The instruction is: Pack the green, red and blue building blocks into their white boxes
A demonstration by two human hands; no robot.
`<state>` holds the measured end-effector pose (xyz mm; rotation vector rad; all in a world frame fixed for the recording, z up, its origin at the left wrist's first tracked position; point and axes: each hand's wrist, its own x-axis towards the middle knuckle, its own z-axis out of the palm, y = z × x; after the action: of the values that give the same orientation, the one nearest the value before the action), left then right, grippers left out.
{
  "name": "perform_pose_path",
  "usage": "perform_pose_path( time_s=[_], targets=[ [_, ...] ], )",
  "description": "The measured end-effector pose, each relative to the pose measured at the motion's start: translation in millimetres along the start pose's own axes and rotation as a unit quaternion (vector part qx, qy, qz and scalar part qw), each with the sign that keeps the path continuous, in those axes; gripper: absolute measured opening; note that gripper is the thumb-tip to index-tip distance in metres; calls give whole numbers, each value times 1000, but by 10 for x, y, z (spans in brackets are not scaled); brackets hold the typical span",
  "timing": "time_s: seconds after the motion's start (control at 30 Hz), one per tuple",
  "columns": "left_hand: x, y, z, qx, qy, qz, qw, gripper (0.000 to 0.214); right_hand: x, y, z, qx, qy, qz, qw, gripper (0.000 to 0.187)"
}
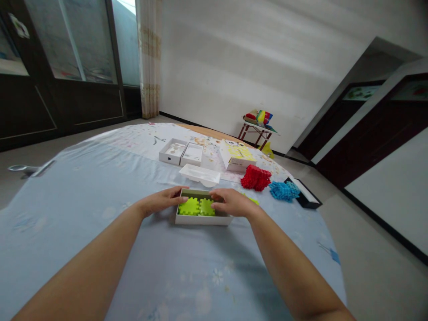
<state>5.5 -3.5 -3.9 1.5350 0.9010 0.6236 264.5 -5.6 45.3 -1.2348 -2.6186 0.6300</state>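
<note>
A white open box stands on the cloth in front of me. Two bright green tiles with notched, puzzle-like edges lie side by side in it, a left tile and a right tile. My left hand grips the box's left end, its thumb over the rim by the left tile. Reaching in from the right, my right hand has its thumb and fingers closed at the right tile's edge. More green pieces show partly behind that hand.
Beyond the box lies a white tray. Stacks of red pieces and blue pieces stand to the right, beside a black box. Farther back are two small white boxes and a yellow-and-white carton on the round, cloth-covered table.
</note>
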Motion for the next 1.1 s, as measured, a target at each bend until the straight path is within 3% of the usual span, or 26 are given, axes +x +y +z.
perform_pose_path(
  time_s=[0.13, 0.27, 0.4, 0.53, 0.6, 0.7, 0.83, 1.0, 1.1],
  targets=[
    [-3, 25, 16, -7, -9, -4, 1000, 62, -32, -72, 122, -30, 12, -24, 999, 35],
    [-8, 74, 36, 11, -3, -14, 1000, 62, -106, -11, 118, 14, 63, -40, 997, 33],
    [-15, 70, 5, 54, 16, -15, 998, 59, -302, 264, -49, 81, 210, 10, 974, 29],
    [-4, 8, -63, 108, 97, -31, 989, 58, -593, 684, -186, 98, 328, 91, 935, 29],
    [7, -26, -88, 117, 129, -30, 984, 57, -730, 903, -193, 97, 322, 119, 934, 34],
    [20, -60, -103, 103, 137, -30, 985, 60, -873, 1172, -139, 91, 262, 140, 950, 53],
    [21, -55, -100, 105, 141, -38, 984, 61, -918, 1338, -45, 52, 197, 137, 969, 69],
    [13, -16, -90, 132, 142, -41, 980, 59, -879, 1380, 4, 57, 164, 150, 973, 65],
    [16, -12, -86, 138, 136, -43, 980, 60, -886, 1414, 18, 71, 177, 163, 968, 62]
  ],
)
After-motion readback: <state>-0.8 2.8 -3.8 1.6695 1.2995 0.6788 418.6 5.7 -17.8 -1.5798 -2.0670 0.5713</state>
